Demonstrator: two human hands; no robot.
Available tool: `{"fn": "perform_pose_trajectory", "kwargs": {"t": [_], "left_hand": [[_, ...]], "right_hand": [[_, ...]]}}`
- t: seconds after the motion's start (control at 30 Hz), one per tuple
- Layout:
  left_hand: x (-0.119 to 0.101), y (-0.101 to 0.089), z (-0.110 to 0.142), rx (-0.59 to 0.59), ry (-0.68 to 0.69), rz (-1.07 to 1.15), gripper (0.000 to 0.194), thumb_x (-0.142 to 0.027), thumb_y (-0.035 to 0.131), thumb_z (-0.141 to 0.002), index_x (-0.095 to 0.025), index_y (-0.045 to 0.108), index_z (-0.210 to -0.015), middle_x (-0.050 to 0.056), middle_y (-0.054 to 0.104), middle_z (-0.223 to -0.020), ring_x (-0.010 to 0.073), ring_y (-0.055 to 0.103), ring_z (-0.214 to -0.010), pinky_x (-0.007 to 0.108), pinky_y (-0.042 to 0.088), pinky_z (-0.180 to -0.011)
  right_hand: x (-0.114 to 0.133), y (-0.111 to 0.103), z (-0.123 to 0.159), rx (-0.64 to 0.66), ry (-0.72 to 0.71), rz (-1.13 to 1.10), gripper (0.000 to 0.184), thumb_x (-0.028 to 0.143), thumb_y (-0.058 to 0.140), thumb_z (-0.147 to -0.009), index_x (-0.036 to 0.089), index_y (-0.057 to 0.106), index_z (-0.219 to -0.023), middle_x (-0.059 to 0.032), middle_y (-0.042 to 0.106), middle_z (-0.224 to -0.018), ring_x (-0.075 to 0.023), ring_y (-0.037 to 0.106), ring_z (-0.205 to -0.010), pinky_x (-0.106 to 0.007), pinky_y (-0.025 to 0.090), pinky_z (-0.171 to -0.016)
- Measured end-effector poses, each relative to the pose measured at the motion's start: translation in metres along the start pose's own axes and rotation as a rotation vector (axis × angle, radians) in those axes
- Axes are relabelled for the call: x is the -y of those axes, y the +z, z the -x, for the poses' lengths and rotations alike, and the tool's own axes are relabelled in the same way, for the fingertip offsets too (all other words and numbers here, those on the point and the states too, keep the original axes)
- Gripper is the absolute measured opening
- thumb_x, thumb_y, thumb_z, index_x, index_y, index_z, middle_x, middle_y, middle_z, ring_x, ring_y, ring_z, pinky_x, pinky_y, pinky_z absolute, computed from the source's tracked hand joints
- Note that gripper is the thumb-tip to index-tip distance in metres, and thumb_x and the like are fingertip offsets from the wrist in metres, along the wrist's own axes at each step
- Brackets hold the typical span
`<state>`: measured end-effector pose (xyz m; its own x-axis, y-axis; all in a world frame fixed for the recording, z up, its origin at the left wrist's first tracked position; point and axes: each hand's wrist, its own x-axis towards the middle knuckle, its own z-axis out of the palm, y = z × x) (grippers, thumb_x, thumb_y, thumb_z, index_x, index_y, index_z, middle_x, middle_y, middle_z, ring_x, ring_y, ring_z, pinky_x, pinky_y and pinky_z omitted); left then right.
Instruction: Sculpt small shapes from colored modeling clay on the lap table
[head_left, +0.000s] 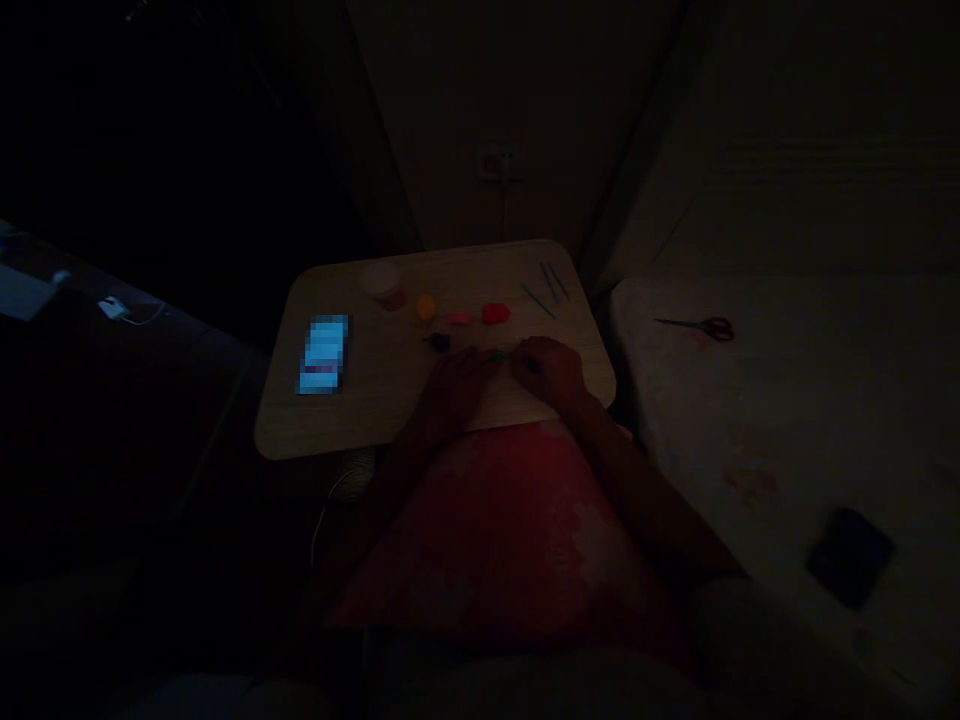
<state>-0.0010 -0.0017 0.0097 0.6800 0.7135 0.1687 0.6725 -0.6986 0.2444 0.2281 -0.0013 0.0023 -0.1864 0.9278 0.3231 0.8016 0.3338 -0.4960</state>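
Observation:
In dim light, my left hand [461,380] rests low over the tabletop, its fingers together and their tips at a small green piece [500,356] that looks like modelling clay. From the other side my right hand [553,372] meets the same piece with curled fingers. Much of the piece is hidden by the fingers. Just beyond the hands lie a dark purple lump [439,342] with a thin point, a pink piece [459,318], a red lump [495,313] and an orange lump [425,306].
A lit phone [324,354] lies on the left of the small wooden table [375,400]. A pale tub [384,284] stands at the back, with several thin blue sticks [546,288] at the far right. Scissors [697,326] and a dark square thing [851,557] rest on the pale surface beside it.

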Motion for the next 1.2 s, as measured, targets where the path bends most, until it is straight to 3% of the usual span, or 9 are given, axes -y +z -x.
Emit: {"fn": "perform_pose_trajectory", "kwargs": {"t": [0.23,0.47,0.77,1.2], "left_hand": [[0.0017,0.0038,-0.0003,-0.030,-0.010,0.024,0.057,-0.013,0.040,-0.097,-0.024,0.048,-0.153,0.005,0.048,-0.161,0.0279,0.040,-0.149,0.051,0.032,-0.122],[0.0053,0.0068,-0.0005,-0.080,-0.006,0.080,0.049,-0.014,0.044,-0.097,-0.020,0.055,-0.144,0.008,0.057,-0.150,0.0255,0.050,-0.138,0.046,0.038,-0.120],[0.0015,0.0036,-0.0022,-0.053,0.006,0.041,0.052,-0.013,0.040,-0.099,-0.022,0.052,-0.149,0.007,0.054,-0.155,0.0262,0.046,-0.143,0.047,0.036,-0.120],[0.0037,0.0075,-0.0001,-0.034,-0.004,-0.005,0.053,-0.014,0.038,-0.100,-0.021,0.051,-0.151,0.006,0.050,-0.160,0.0270,0.042,-0.148,0.050,0.035,-0.120]], "right_hand": [[0.0023,-0.0014,-0.0019,0.045,0.035,-0.019,0.017,0.023,0.065,-0.087,0.023,0.078,-0.098,-0.0075,0.078,-0.107,-0.0251,0.070,-0.099,-0.034,0.051,-0.086],[0.0031,-0.0022,0.0003,-0.017,-0.019,-0.025,0.019,0.022,0.062,-0.090,0.021,0.078,-0.099,-0.0087,0.078,-0.105,-0.0250,0.070,-0.100,-0.034,0.050,-0.086],[0.0009,-0.0001,-0.0018,0.048,0.021,-0.024,0.018,0.022,0.067,-0.086,0.022,0.078,-0.100,-0.0073,0.079,-0.109,-0.0257,0.071,-0.100,-0.035,0.051,-0.087],[0.0020,0.0011,-0.0003,0.024,-0.013,-0.008,0.018,0.022,0.066,-0.089,0.022,0.079,-0.101,-0.0082,0.078,-0.110,-0.0259,0.071,-0.104,-0.035,0.051,-0.088]]}}
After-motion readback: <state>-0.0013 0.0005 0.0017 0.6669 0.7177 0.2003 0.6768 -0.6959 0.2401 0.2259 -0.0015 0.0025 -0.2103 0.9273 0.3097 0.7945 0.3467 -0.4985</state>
